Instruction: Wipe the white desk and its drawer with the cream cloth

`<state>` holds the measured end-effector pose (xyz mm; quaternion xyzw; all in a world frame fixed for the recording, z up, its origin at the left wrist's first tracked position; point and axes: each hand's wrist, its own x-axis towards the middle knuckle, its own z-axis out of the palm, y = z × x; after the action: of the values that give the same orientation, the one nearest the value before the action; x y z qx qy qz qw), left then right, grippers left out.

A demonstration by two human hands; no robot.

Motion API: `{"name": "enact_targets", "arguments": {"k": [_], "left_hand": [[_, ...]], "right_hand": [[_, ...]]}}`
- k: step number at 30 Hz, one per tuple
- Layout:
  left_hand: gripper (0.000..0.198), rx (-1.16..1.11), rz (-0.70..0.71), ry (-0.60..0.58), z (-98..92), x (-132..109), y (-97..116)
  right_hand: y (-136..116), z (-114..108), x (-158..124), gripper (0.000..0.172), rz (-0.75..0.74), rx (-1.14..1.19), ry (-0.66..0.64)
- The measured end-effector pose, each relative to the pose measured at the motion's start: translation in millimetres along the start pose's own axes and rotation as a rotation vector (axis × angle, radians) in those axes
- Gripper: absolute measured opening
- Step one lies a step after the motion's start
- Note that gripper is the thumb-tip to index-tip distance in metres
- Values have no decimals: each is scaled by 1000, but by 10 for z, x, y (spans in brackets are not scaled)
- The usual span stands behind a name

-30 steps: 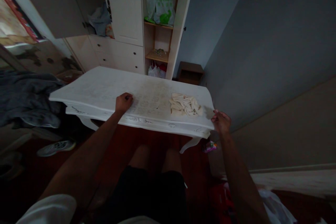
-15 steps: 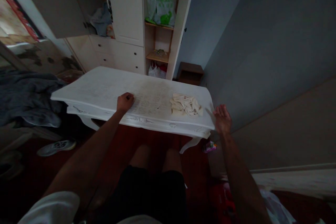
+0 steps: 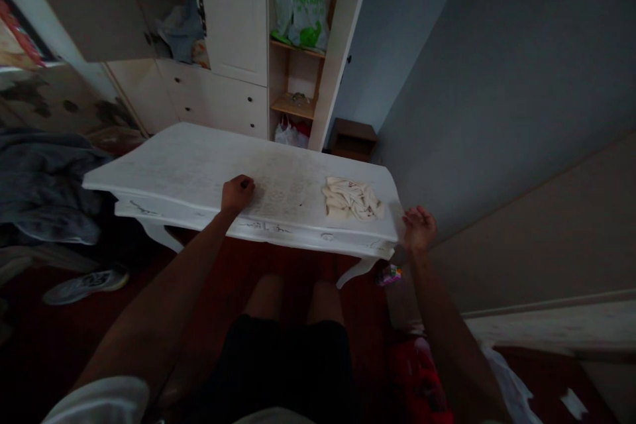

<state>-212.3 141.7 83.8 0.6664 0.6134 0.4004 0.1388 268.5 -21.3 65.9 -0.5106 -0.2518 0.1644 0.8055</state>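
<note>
A: Largest entry?
B: Cabinet (image 3: 233, 13), white, partly open-shelved. Stands well beyond the left fingers (image 3: 244, 183) and the right fingers (image 3: 413, 213), backed up away from both.

A: Next in size?
B: Surface (image 3: 193, 152), long, white, curved at the edges. Extends beneath the left fingers; ends just short of the right fingers. Bears grey smudges (image 3: 285, 175) just right of the left fingers. Set crosswise before the knees, seemingly for reach from either arm.

A: Then?
B: Grey fabric heap (image 3: 50, 172). Well left of the left fingers, past the surface's end. Loose, unfolded; apparently kept out of the way.

A: Then?
B: Plastic bags (image 3: 308, 16), white and green. Shelved in the cabinet, far beyond the fingers; probably stored.

A: Then?
B: Cloth (image 3: 352, 200), cream, crumpled. On the surface between both sets of fingers, nearer the right, touching neither. Bunched, presumably for easy gathering.

A: Smallest?
B: Left hand (image 3: 237, 195): fingers curled together in a loose fist, low at the surface, perhaps for bracing. Hollow too dark for judging contents. Right hand (image 3: 420, 230): fingers bent, just off the surface's right end, perhaps for steadying. Cannot tell fingertips apart or together, nor contact with the edge.
</note>
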Motion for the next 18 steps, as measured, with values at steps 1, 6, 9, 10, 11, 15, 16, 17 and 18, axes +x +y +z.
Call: {"name": "enact_targets", "arguments": {"k": [1, 6, 9, 10, 11, 15, 16, 17, 18], "left_hand": [[26, -6, 0, -2, 3, 3, -4], [27, -36, 10, -8, 10, -4, -22], [27, -45, 20, -11, 14, -11, -30], [26, -41, 25, -12, 16, -11, -32], [26, -34, 30, -14, 18, -11, -33], [26, -10, 38, -16, 24, -13, -25], [26, -6, 40, -14, 24, -15, -21], [26, -3, 42, -13, 24, -17, -17], [26, 0, 42, -11, 23, -20, -13]], "right_hand": [[-24, 14, -117, 36, -10, 5, 10], [71, 41, -1010, 20, 36, 30, -131], [267, 62, -1500, 19, 262, 26, -272], [334, 80, -1603, 20, 407, 19, -312], [394, 105, -1672, 22, 582, 11, -350], [545, 288, -1668, 31, 1154, 80, -480], [564, 350, -1633, 33, 1217, 113, -507], [580, 415, -1599, 32, 1255, 136, -531], [594, 478, -1570, 29, 1282, 145, -546]]}}
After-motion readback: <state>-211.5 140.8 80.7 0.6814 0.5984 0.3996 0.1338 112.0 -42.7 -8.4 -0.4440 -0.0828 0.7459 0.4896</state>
